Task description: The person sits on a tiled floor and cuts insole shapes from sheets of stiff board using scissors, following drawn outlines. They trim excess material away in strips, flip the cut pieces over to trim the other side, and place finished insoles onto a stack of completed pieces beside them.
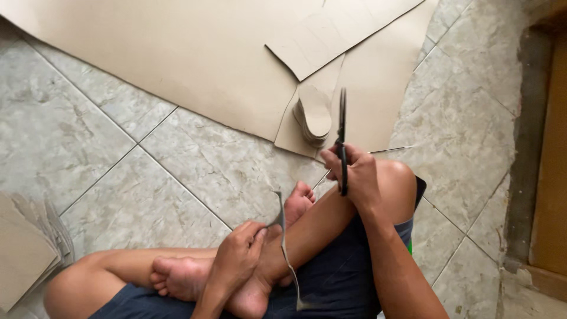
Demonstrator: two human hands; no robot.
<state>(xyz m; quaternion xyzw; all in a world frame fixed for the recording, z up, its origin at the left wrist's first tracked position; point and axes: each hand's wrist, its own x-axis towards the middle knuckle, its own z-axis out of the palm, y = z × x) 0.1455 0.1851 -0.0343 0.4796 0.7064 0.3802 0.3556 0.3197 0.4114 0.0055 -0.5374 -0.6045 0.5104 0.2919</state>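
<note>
I see the right hand gripping black scissors blades up, near centre | left hand pinching a thin cardboard strip over crossed legs | cut soles stacked beyond on cardboard sheet | advice: keep strip taut, blades clear of feet.

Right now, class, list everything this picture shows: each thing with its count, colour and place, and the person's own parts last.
Large cardboard sheet: one, tan, spread on the floor at the top.
Smaller cardboard sheet: one, tan, lying on the large one, faint outlines drawn on it.
Stack of sole-shaped cutouts: one stack, count unclear, tan, on the cardboard's edge.
Pile of cardboard pieces: one, tan, left edge.
Tiled floor: grey marbled, all around.
Wooden frame: brown, right edge.
Scissors: one pair, black, blades up, in the right hand.
Cardboard strip: one, thin, seen edge-on, pinched by the left hand.
Left hand: above the crossed bare feet.
Right hand: by the knee.
</note>
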